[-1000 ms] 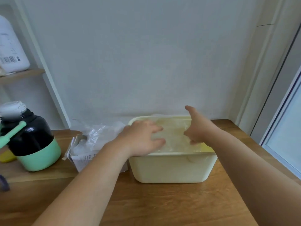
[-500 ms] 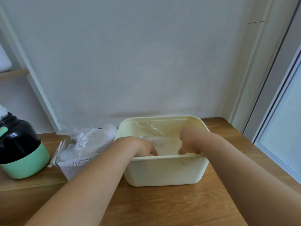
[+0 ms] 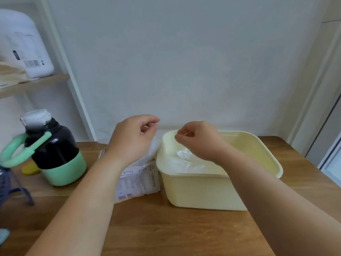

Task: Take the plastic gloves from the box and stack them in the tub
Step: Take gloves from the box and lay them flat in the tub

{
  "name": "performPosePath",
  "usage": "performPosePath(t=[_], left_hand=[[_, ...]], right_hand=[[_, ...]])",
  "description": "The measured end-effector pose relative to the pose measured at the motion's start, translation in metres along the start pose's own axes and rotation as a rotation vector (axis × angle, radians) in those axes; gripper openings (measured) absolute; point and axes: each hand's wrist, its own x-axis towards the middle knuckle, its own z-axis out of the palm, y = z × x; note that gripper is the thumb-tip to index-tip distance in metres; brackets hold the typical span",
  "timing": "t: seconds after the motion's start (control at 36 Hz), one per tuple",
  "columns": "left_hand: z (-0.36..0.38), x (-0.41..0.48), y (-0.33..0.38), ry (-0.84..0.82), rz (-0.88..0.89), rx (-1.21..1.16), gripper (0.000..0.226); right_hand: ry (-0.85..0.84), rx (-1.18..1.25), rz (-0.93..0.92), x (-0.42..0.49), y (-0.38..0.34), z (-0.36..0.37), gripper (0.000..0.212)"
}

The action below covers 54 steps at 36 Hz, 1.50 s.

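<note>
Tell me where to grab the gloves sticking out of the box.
Pinch the crumpled gloves where they puff out of the box top, coming straight down from above: the box opens upward, and the tub crowds its right side.

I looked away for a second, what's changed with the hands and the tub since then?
Both hands rose out of the tub and moved left: left hand now above the box, right hand over the tub's left end, fingertips pinched; whether they hold anything is unclear. Tub, box, gloves and bottle stayed put.
</note>
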Motion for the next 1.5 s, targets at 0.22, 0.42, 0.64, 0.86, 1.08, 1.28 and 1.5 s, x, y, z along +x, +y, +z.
performPosePath(t=[0.22,0.42,0.64,0.86,1.08,1.28,1.5], left_hand=[[-0.009,-0.028,-0.051,-0.133,-0.205,0.003,0.038],[-0.011,-0.033,-0.064,-0.071,-0.263,-0.308,0.033],[-0.016,-0.036,-0.067,0.011,-0.283,-0.579,0.039],[-0.020,-0.036,-0.067,0.010,-0.350,-0.708,0.024],[-0.008,-0.035,-0.061,-0.154,-0.310,-0.430,0.024],[0.001,-0.037,-0.064,-0.232,-0.191,-0.095,0.028],[0.014,-0.040,-0.063,-0.006,-0.049,0.087,0.050]], right_hand=[[-0.078,0.118,-0.147,0.012,-0.029,0.048,0.033],[-0.093,-0.216,-0.137,0.023,-0.025,0.077,0.034],[-0.075,-0.160,-0.167,0.024,-0.019,0.077,0.014],[-0.015,-0.105,-0.230,0.023,-0.018,0.077,0.022],[0.202,0.075,-0.159,0.028,-0.016,0.072,0.028],[0.315,0.387,-0.007,0.029,-0.016,0.064,0.033],[0.100,0.458,-0.051,0.023,-0.020,0.065,0.031]])
